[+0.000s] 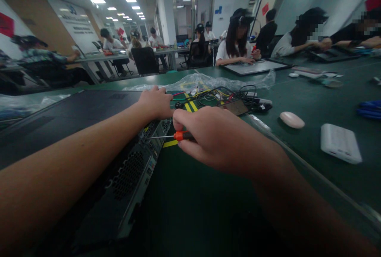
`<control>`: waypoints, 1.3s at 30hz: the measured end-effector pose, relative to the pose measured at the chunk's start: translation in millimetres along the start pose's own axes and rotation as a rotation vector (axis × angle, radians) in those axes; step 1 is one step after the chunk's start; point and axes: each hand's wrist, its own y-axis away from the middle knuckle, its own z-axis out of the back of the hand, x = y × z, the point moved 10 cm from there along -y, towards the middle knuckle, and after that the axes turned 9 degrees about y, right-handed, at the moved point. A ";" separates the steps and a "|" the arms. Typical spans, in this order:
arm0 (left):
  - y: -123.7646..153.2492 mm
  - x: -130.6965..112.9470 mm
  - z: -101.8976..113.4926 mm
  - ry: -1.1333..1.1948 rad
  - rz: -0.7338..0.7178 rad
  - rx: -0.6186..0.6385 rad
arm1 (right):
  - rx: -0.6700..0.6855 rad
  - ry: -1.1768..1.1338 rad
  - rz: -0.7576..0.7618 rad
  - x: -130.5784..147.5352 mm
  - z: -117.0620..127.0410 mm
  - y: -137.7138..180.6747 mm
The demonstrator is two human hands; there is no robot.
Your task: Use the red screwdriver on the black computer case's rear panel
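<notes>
A black desktop computer case [89, 130] lies flat on the green table [208, 209]. My left hand [156, 102] rests on its far top corner, fingers curled over the edge. My right hand [217, 138] is closed round a screwdriver [178, 135] with an orange-and-black handle. Its thin metal shaft points left at the case's rear panel [139, 165], where vents and ports show. The tip touches or nearly touches the panel; I cannot tell which.
Beyond the case lie tangled cables and small parts [226, 98] beside a clear plastic bag [208, 80]. A pink oval object [292, 120] and a white box [341, 143] sit to the right. Several other people work at tables behind.
</notes>
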 end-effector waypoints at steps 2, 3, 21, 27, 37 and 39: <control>-0.2 0.4 0.0 0.002 0.002 -0.006 | -0.005 0.002 0.004 0.3 -0.3 0.0; -0.4 0.5 -0.2 0.002 0.002 -0.007 | -0.006 0.000 0.005 0.4 -0.4 -0.1; -0.6 1.1 -0.9 0.001 0.003 -0.007 | -0.020 0.008 0.002 0.7 1.0 -1.4; 3.5 -1.6 1.2 -0.014 0.011 0.016 | 0.002 -0.004 -0.012 -1.5 -1.0 -1.6; 1.8 -0.4 0.6 -0.009 0.015 0.003 | 0.010 -0.006 -0.024 -2.8 -1.1 -2.7; 1.4 0.1 0.5 -0.003 0.019 0.000 | 0.002 -0.007 -0.025 -3.1 -0.3 -2.6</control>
